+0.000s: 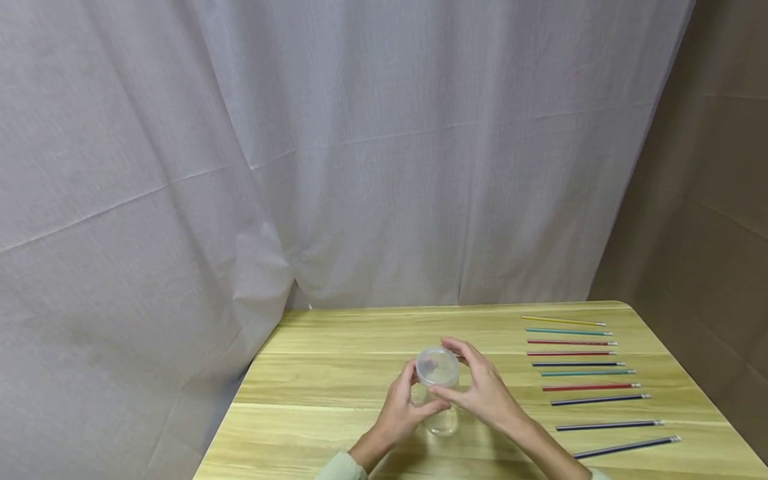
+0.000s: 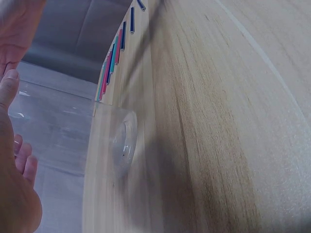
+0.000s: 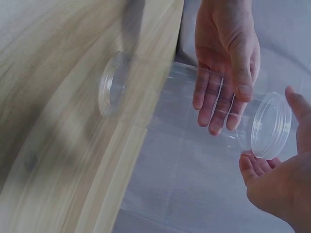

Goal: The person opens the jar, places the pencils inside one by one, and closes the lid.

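A clear plastic jar with a round translucent lid is held upright over the near part of the table. My left hand grips the jar's side, its thumb toward me and its fingers behind the clear wall. Around the lid's rim curl the thumb and fingers of my right hand. In the right wrist view, the jar looks see-through with nothing inside, and the lid sits on its top. Whether the jar's base touches the table, I cannot tell.
Several pencils lie in a column at the table's right side, among them a yellow pencil, a red pencil and a dark pencil. Light wood forms the tabletop. A grey curtain hangs behind it.
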Tool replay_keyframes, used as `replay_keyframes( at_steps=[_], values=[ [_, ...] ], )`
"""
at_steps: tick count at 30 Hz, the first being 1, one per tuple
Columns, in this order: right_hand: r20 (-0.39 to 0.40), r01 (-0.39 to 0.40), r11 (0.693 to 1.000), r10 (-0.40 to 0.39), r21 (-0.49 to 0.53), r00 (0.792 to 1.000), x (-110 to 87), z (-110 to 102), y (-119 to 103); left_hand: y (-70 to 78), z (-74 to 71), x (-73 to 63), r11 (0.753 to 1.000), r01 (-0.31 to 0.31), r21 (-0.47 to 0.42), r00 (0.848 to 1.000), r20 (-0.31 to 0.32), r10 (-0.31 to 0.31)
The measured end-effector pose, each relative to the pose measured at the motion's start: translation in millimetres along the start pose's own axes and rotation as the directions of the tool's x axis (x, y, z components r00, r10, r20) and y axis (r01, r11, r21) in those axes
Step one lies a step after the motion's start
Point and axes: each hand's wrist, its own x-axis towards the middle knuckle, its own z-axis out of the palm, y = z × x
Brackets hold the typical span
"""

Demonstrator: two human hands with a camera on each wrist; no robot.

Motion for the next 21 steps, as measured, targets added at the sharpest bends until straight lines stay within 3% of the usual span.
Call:
replay_keyframes(
  at_steps=[5, 11, 15, 21],
  values=[
    [-0.015, 0.031, 0.999, -0.031, -0.023, 0.999, 0.2, 1.4, 0.3, -2.2, 0.0, 0.5, 1.000, -0.023, -0.002, 1.000, 0.012, 0.023],
    [0.038, 0.034, 0.999, -0.033, -0.012, 0.999, 0.2, 1.4, 0.3, -4.4, 0.3, 1.9, 0.997, -0.077, 0.003, 0.997, -0.008, 0.077],
    [0.029, 0.019, 1.000, -0.019, -0.005, 0.999, -0.3, 1.6, 0.1, -3.8, 0.6, 1.3, 0.998, -0.057, -0.001, 0.998, -0.002, 0.057],
    [-0.052, 0.023, 0.999, -0.024, -0.024, 0.998, 1.0, 2.0, -0.5, -2.1, 0.9, 0.3, 1.000, -0.019, -0.015, 1.000, 0.007, 0.020]
  ],
)
